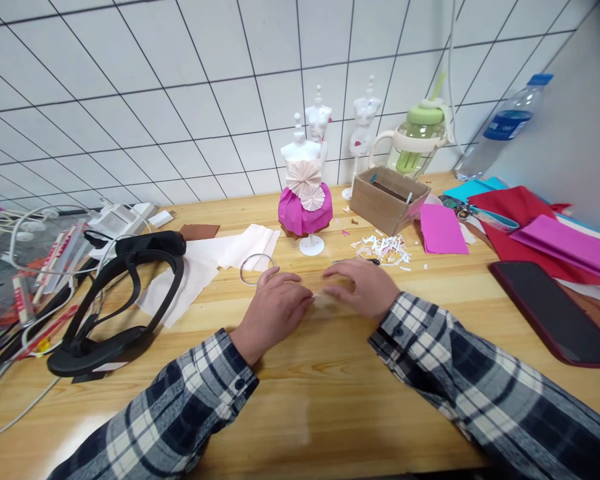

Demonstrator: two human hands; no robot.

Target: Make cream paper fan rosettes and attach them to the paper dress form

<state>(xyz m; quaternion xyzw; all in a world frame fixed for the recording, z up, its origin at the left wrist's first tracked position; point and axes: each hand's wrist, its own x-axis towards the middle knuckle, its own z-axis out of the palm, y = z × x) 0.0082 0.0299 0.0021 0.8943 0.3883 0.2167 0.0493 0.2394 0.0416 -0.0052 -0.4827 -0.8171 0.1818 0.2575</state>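
Note:
My left hand (276, 308) is low over the wooden table with its fingers curled and thumb and forefinger pinched together. A tiny pale bit shows at its fingertips, too small and blurred to name. Facing it, my right hand (364, 288) is curved, its thumb and fingers apart with nothing clearly between them. Behind the hands stands a small white dress form (300, 148) wearing a magenta puffed skirt (296, 212) and two pale pleated paper fans (304, 177). Beyond my left fingers lies a thin metal ring (241, 272). A dark slim tool (373, 261) is partly hidden behind my right hand.
White paper scraps (384, 248) lie before a cardboard box (380, 203). Two bare dress forms (364, 117), a lidded cup (417, 143) and a water bottle (505, 127) stand behind. A phone (555, 310) is right; a black headset (125, 340) and pale paper (220, 250) left.

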